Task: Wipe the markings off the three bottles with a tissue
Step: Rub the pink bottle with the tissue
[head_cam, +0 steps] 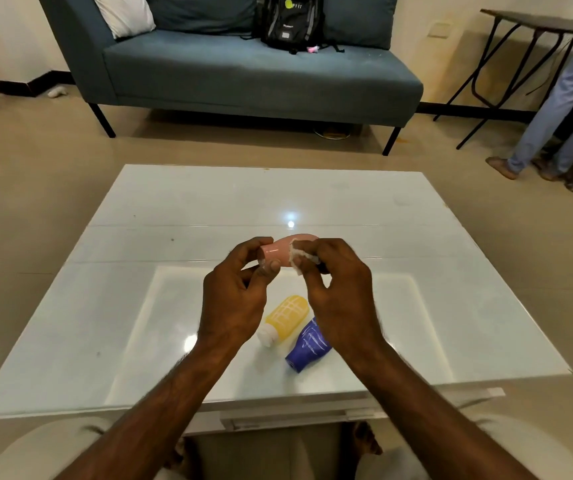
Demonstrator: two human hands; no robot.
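Note:
My left hand (240, 289) grips a pink bottle (280, 249) by its narrow end and holds it sideways above the white table (139, 271). My right hand (337, 289) pinches a small white tissue (299, 259) against the bottle's side. Below my hands, a yellow bottle (285, 318) with a white cap lies on the table, white lines drawn across it. Beside it on the right lies a blue bottle (307, 346), also marked with white lines and partly hidden by my right hand.
A blue sofa (243, 74) with a black backpack (290, 22) stands beyond the table. At the far right a person's legs (562, 109) are beside a folding table (520, 36). My knees sit under the table's near edge.

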